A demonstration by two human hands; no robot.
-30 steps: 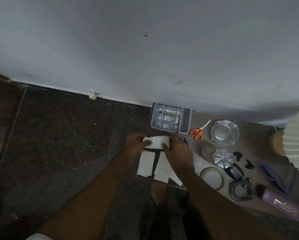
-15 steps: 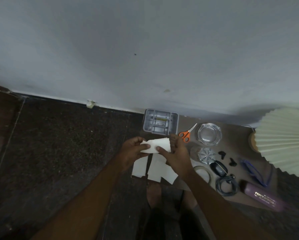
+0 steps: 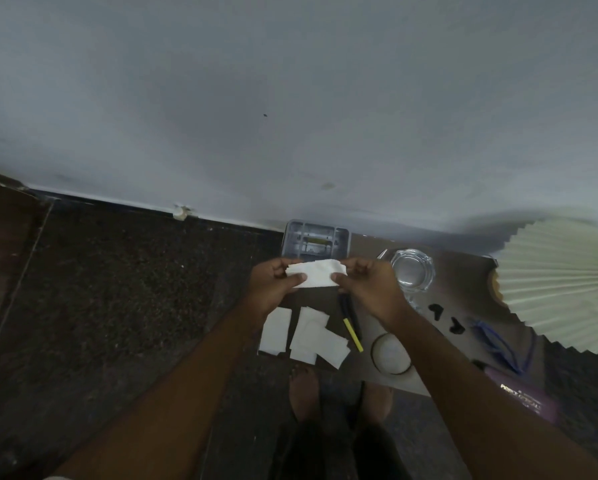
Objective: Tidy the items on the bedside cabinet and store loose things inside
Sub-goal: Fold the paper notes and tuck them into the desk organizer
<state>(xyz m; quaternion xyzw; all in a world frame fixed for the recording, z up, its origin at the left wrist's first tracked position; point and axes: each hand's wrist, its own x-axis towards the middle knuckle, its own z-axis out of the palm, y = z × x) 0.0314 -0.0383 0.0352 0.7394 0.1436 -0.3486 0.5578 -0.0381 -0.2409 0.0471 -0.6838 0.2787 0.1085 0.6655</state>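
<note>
Above the bedside cabinet [image 3: 464,292], left hand [image 3: 273,285] and right hand [image 3: 370,289] each pinch one end of a white paper slip [image 3: 316,273]; more slips [image 3: 308,336] lie below.

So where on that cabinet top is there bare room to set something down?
The clearest bare patch lies between the ashtray, the lamp shade and the black clips. A shadowed strip between the tray and the loose papers, beneath the held paper, also looks bare. The front is crowded: papers, pens, tape roll.
</note>
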